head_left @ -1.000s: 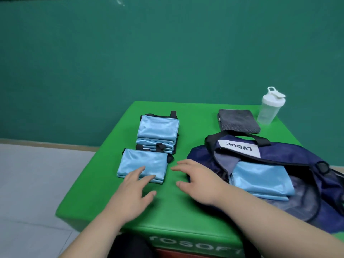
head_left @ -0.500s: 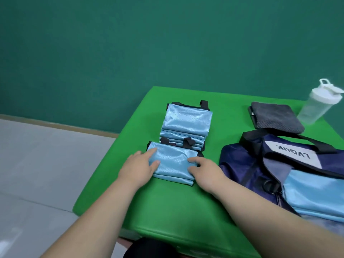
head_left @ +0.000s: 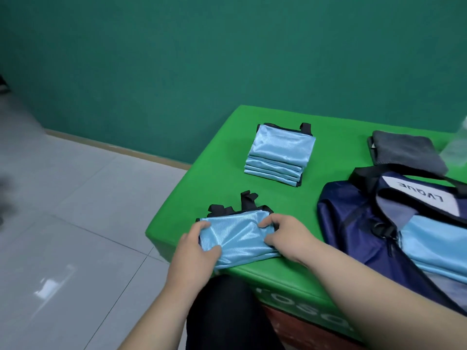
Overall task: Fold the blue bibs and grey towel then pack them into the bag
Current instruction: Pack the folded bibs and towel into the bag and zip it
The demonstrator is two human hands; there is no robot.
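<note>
A folded blue bib (head_left: 237, 236) with black straps lies near the front left corner of the green table (head_left: 290, 203). My left hand (head_left: 194, 251) grips its left end, thumb on top. My right hand (head_left: 285, 236) pinches its right end. Farther back sits a stack of several folded blue bibs (head_left: 279, 154). The navy bag (head_left: 366, 231) lies open at the right with a folded blue bib (head_left: 434, 243) inside it. A folded grey towel (head_left: 404, 149) rests behind the bag.
A translucent shaker bottle (head_left: 457, 145) shows blurred at the right edge, beside the towel. The table's left and front edges drop to a pale tiled floor (head_left: 75, 236). A green wall (head_left: 202, 59) stands behind.
Both hands have closed on the near bib and pulled it toward the front edge, away from the stack. The view has swung left and down.
</note>
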